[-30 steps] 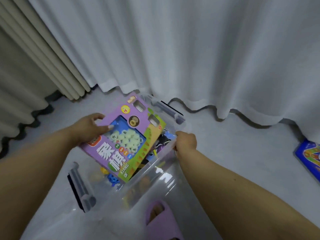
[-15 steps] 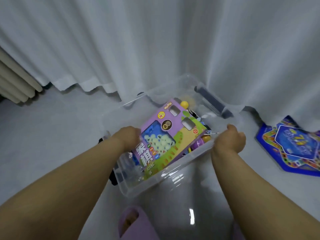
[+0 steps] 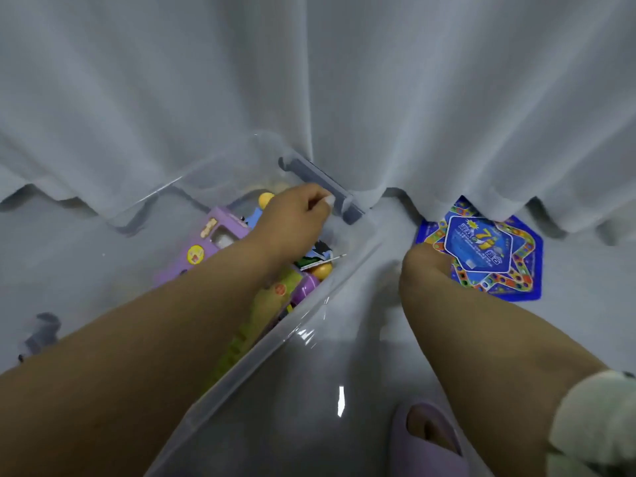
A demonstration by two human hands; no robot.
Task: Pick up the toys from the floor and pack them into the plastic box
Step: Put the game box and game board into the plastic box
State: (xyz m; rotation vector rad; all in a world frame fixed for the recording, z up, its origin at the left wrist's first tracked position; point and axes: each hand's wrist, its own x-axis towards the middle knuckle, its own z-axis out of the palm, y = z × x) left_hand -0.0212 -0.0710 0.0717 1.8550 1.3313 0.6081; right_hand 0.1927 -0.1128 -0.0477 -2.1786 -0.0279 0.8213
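The clear plastic box point(image 3: 309, 316) stands on the floor against the curtain, with a purple game box point(image 3: 206, 241), a yellow ball point(image 3: 266, 199) and other toys inside. My left hand point(image 3: 296, 216) reaches across the box to its far end. Its fingers are curled at the wall and its thumb is on the grey handle point(image 3: 323, 185). My right hand point(image 3: 426, 268) is low over the floor at the left edge of a blue game board point(image 3: 492, 249). Its fingers are hidden, so I cannot tell whether it holds the board.
A white curtain point(image 3: 344, 80) hangs down to the grey floor behind the box and covers the board's top corner. My foot in a purple slipper point(image 3: 423, 438) is at the bottom. A pale fuzzy thing point(image 3: 592, 418) shows at the lower right edge.
My left hand let go of the purple game box, which now lies in the plastic box, and moved to the far handle. My right hand left the box rim and went right to the blue board.
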